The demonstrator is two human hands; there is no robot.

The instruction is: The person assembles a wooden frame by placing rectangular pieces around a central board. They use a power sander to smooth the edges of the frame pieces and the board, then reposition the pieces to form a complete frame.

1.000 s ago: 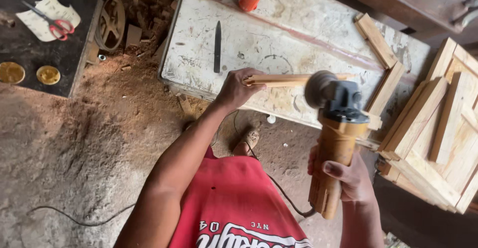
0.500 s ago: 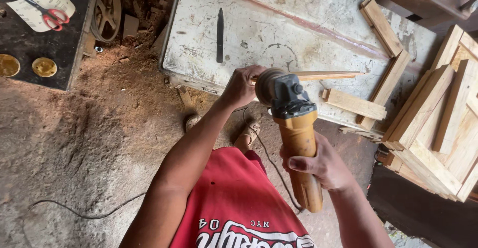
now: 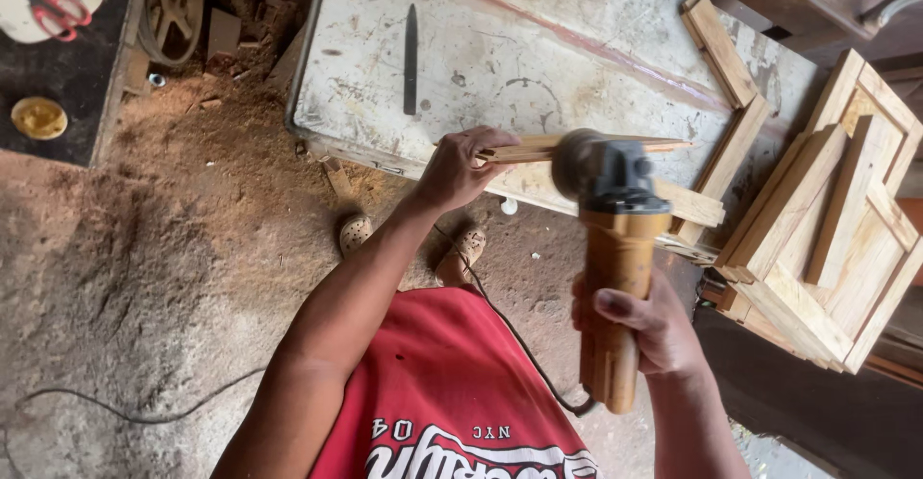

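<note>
The left hand [image 3: 460,166] is closed around one end of a thin wooden strip [image 3: 596,144]. It holds the strip above the near edge of the white worktable [image 3: 538,46]. From this hand the strip runs away to the right, nearly level, so its long axis goes across the view and its thin far end points toward the wooden frames [image 3: 827,219] stacked beyond.

Just to the right of the left hand, the round head of the angle grinder [image 3: 611,239] meets the strip from the near side, about at its middle part. The grinder body stands almost at a right angle to the strip and comes down toward the person. The right hand [image 3: 639,320] is wrapped firmly around its orange handle, well below the head and nearer to the body than the left hand.

So the two hands are apart: the left one is at the strip, while the right one reaches it only through the tool. A dark flat file [image 3: 411,59] lies on the table beyond the left hand, untouched.
</note>
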